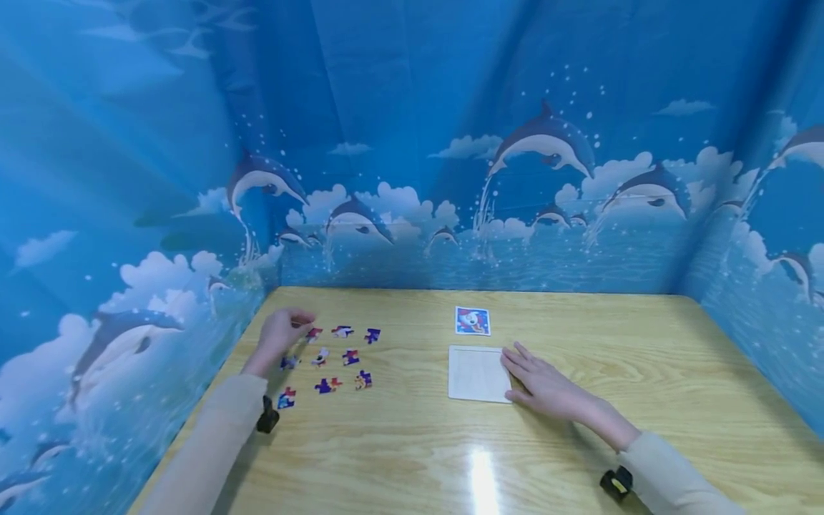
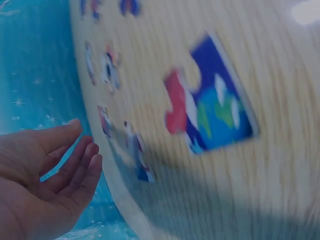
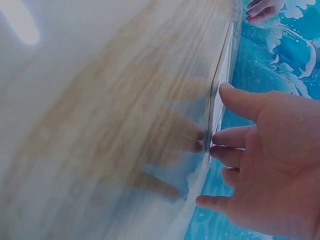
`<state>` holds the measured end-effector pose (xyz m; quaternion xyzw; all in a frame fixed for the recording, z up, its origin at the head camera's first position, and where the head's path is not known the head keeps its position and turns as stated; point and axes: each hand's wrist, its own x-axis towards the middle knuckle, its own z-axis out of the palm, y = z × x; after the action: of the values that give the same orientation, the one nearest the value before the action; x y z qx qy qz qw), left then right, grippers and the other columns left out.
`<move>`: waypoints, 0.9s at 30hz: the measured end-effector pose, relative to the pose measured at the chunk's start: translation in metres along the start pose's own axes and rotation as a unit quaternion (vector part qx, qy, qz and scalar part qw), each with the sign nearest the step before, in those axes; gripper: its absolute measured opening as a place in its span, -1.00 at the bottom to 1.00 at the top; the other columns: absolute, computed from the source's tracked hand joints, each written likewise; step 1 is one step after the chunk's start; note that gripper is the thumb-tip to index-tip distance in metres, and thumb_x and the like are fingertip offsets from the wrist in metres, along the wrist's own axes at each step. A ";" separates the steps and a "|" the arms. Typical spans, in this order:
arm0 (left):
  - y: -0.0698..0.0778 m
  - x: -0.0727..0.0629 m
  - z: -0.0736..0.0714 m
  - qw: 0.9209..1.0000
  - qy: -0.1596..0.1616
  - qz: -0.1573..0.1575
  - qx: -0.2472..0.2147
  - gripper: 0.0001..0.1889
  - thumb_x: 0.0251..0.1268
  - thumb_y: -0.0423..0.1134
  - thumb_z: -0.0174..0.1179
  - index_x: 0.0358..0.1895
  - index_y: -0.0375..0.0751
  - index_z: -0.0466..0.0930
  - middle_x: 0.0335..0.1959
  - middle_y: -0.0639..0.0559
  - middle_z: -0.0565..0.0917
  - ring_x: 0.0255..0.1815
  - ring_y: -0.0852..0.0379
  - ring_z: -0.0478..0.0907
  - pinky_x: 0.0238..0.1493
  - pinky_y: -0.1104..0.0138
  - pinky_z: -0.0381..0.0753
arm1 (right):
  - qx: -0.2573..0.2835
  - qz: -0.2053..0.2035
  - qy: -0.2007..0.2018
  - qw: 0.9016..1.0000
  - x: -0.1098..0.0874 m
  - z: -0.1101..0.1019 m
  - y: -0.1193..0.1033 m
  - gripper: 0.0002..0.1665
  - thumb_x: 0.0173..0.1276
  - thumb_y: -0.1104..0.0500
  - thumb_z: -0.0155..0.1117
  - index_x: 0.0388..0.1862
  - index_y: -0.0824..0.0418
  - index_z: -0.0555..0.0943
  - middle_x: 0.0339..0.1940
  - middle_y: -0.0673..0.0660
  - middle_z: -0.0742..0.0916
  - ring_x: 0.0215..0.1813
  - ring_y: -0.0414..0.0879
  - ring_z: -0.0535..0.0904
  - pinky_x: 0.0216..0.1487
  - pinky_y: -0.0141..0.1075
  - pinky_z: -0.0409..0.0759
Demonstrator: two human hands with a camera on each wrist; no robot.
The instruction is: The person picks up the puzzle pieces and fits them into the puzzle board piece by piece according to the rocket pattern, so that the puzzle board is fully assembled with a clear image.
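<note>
My left hand (image 1: 281, 335) hovers at the far left corner of a group of jigsaw puzzle pieces, close to a red and white puzzle piece (image 1: 314, 334). In the left wrist view its thumb and fingers (image 2: 89, 175) are loosely bent, with a gap and nothing seen between them. A large-looking corner piece (image 2: 225, 112) with blue, green and red print lies nearest that camera. My right hand (image 1: 539, 383) has its fingers spread and touches the right edge of a pale square puzzle tray (image 1: 479, 374). The tray's inside shows no pieces.
A small square picture card (image 1: 473, 321) lies behind the tray. Several pieces, among them a purple one (image 1: 372, 335) and a red-purple one (image 1: 350, 357), lie spread in loose rows on the wooden table (image 1: 399, 443). A blue dolphin-print curtain (image 1: 399, 143) surrounds the table.
</note>
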<state>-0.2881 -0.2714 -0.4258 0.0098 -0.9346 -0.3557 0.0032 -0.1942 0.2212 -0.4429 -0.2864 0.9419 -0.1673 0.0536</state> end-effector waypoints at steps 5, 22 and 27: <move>-0.006 0.004 0.002 0.999 -0.020 -0.013 0.043 -0.66 0.41 -0.39 0.22 0.18 -0.42 0.56 0.10 -0.37 0.62 0.11 -0.27 0.57 0.18 -0.06 0.59 | 0.001 0.005 -0.007 1.000 -0.001 -0.001 -0.001 -0.21 0.54 0.01 0.18 0.52 0.47 0.22 0.57 0.43 0.23 0.59 0.42 -0.02 0.49 0.34 0.09; -0.007 0.014 0.004 0.996 -0.032 -0.007 0.085 -0.71 0.25 -0.36 0.38 -0.02 -0.37 0.58 -0.13 -0.24 0.63 -0.14 -0.12 0.57 -0.10 0.09 0.64 | -0.007 0.001 -0.029 1.000 -0.003 0.004 0.002 -0.23 0.63 0.01 0.02 0.57 0.46 0.11 0.60 0.44 0.14 0.58 0.43 -0.01 0.42 0.47 0.06; -0.006 0.014 0.004 0.997 -0.022 -0.032 0.059 -0.72 0.20 -0.38 0.41 -0.08 -0.33 0.57 -0.19 -0.20 0.68 -0.22 -0.07 0.61 -0.17 0.15 0.64 | -0.002 0.006 -0.041 0.999 -0.004 0.003 0.003 -0.22 0.64 0.01 0.01 0.57 0.47 0.08 0.61 0.44 0.12 0.59 0.42 -0.03 0.42 0.48 0.03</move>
<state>-0.3018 -0.2728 -0.4329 0.0325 -0.9529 -0.2999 -0.0297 -0.1922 0.2248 -0.4470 -0.2872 0.9410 -0.1531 0.0927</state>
